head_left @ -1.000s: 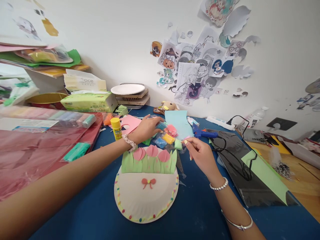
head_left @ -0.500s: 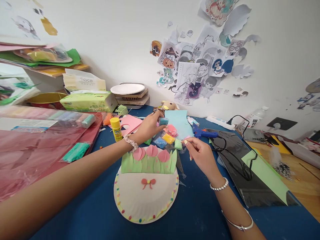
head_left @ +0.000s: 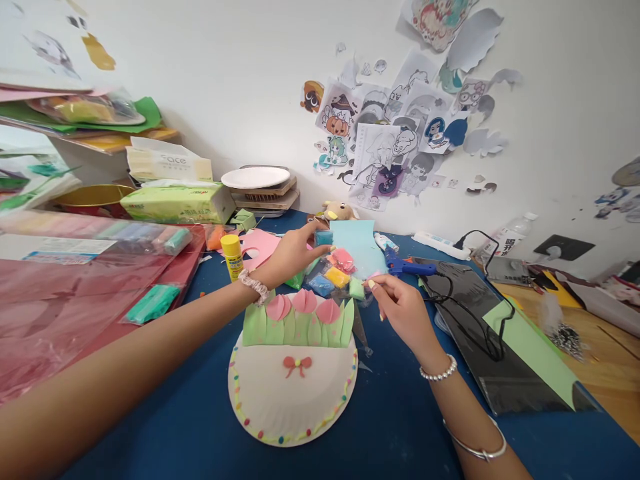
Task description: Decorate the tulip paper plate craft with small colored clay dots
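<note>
My left hand point(head_left: 291, 255) reaches over the pile of modelling clay packets with its thumb stretched apart from its fingers. Just beyond those fingers is a blue-teal clay packet point(head_left: 324, 237). My right hand point(head_left: 399, 301) is closed in a pinch at the right of the pile, beside a light green clay packet point(head_left: 357, 288); whatever sits between those fingertips is too small to make out. Red point(head_left: 343, 259), yellow point(head_left: 337, 277) and blue point(head_left: 321, 285) clay packets lie between the hands. Nearer me lies a paper plate basket point(head_left: 295, 407) with pink paper tulips point(head_left: 303, 302), green paper leaves and a red bow point(head_left: 297, 365).
A yellow glue stick point(head_left: 231, 257) stands left of my left hand. Behind the packets lies light blue paper point(head_left: 356, 233). A blue glue gun point(head_left: 410, 267) with its black cord lies to the right, near a dark board point(head_left: 480, 347). Tissue packs point(head_left: 177, 203) sit at the back left.
My left hand has let go of the blue-teal packet, its thumb swinging out and the hand shifting slightly left and down. My right hand looks the same.
</note>
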### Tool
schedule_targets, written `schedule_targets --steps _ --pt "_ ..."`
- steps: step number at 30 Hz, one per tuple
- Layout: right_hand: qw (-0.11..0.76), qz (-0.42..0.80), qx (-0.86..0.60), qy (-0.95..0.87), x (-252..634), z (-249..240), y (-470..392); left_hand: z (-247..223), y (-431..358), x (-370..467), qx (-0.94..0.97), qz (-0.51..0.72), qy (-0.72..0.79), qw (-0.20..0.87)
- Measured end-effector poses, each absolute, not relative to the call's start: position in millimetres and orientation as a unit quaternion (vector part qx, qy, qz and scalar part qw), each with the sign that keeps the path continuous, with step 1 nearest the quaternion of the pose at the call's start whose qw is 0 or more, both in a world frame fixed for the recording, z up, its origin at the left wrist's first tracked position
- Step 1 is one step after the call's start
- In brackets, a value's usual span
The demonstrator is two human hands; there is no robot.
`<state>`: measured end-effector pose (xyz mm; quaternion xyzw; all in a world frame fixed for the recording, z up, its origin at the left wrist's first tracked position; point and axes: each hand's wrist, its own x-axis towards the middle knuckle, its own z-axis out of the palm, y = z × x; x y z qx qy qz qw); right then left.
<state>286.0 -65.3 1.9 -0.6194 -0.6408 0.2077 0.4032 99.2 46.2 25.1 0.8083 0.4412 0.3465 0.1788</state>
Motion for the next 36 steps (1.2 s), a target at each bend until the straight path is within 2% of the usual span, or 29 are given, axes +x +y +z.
schedule_targets --steps 14,21,25,30,36 --pt "0.412 0.209 -0.603 -0.650 283.7 1.6 -66.4 36.1 19.1 92.0 0.719 0.411 0.385 0.406" --pt "0.436 0.206 -0.586 -0.651 281.5 -1.4 -66.8 43.0 -9.9 77.8 0.664 0.425 0.380 0.484" --pt "0.452 0.192 -0.588 -0.643 280.6 0.8 -68.3 39.3 -12.1 61.4 0.638 0.464 0.386 0.478" --pt "0.492 0.171 -0.603 -0.605 281.9 3.3 -68.5 40.0 -3.7 41.9 0.613 0.499 0.462 0.403" --pt "0.519 0.165 -0.607 -0.579 284.1 2.1 -67.0 48.5 4.3 35.6 0.649 0.450 0.515 0.334"
